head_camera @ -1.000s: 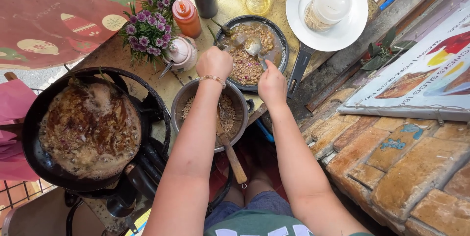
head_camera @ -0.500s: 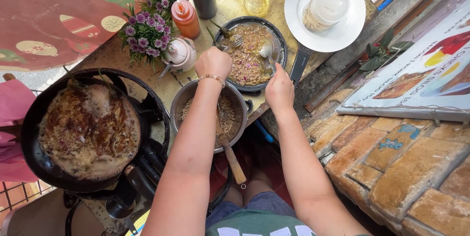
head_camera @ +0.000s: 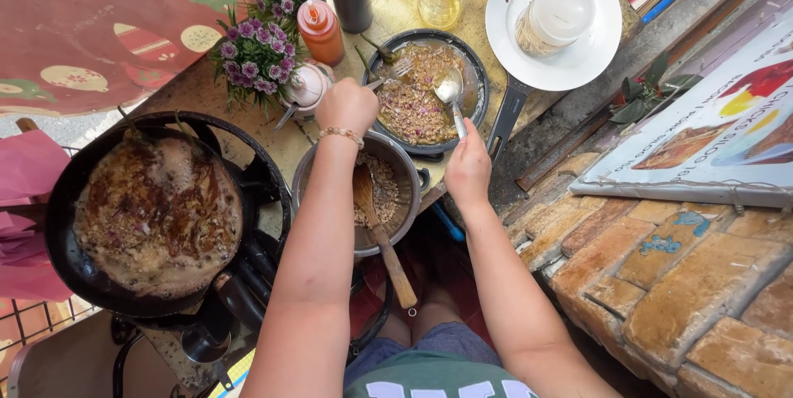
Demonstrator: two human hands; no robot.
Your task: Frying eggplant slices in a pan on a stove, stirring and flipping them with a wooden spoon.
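Since the earlier frame, your right hand has been pulling back toward the near rim of the dark frying pan, and the spoon is now lying bowl-up across the fried mixture rather than digging at its far side. Your left hand is staying at the pan's left edge with the fork.

Risks you are running:
- Mixture could be spilling over the near rim, because the pan is sitting partly above the steel pot and both utensils are working close to the edge.
- The wooden spatula is resting loose in the pot with its handle overhanging toward your legs; your forearm could be knocking it out.
- The large black wok of bubbling brown liquid is standing just beside your left elbow, so a backward move could be bringing a burn.

Fingers: your right fingers are closing round the spoon handle in a firm pinch. Your left hand is clenched into a fist over the fork handle, tines pointing into the mixture.
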